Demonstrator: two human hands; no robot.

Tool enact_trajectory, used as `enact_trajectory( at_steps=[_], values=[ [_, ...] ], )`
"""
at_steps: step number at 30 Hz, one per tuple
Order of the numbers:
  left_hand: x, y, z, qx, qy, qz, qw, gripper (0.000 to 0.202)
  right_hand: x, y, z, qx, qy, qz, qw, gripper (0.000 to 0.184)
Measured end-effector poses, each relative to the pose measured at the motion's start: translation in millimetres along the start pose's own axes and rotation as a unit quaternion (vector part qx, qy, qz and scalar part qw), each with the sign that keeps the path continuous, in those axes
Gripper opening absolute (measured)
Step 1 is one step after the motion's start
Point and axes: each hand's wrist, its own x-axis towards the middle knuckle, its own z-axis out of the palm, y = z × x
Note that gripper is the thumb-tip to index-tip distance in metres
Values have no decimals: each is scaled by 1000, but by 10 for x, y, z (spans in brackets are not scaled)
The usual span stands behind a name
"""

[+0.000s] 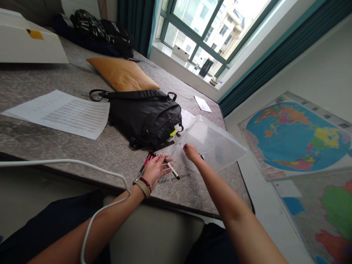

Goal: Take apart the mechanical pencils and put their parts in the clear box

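Left hand: here it is, the left hand [155,168] low over the near side of the mattress [181,192], fingers loosely spread and somewhat apart; whether they grip firmly, I can't tell.
White pen: the white pen [174,172], dark at its lower end, slants across those fingers, pointing down towards the printed lettering.
Red-and-black pens: on the other side of the same hand, the red-and-black pens [145,164] lie close by the thumb side, just in front of the bag; their exact number is hard to read.
Wrist: a red band [146,181] and a beige band [143,188], side by side.
Right hand: over to the right hand [189,151], fingers curled together at the near left part of the clear plastic case; whether they are clamped on it, I can't tell.
Clear plastic case: the clear plastic case [217,141] sits right of the backpack, see-through and tilted in view, its far corner near the mattress edge.
Backpack: the black backpack [145,117] lies centre stage, a yellow-green tag [173,132] bright on its right side.
Papers: a printed sheet [71,113] meets the bag's left side; an orange envelope [123,74] rests behind.
Cable: a white cable [68,161] loops across the left forearm.
Wall: a world map [294,132], big and colourful, right.
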Motion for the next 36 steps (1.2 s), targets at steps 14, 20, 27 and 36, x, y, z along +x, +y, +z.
enact_trajectory(
  at_steps=[14,20,27,36],
  values=[
    [6,37,-41,-17,-5,20,1000,15,-1947,-562,198,571,129,52,809,19],
    [-79,-12,-87,-10,-9,7,1000,14,-2024,-654,71,559,169,70,809,17],
    [-123,-13,-108,-9,-16,9,1000,17,-2060,-734,50,542,178,66,819,16],
    [-122,-21,-89,-9,-37,-1,999,17,-2086,-774,77,564,194,61,801,20]
  ],
)
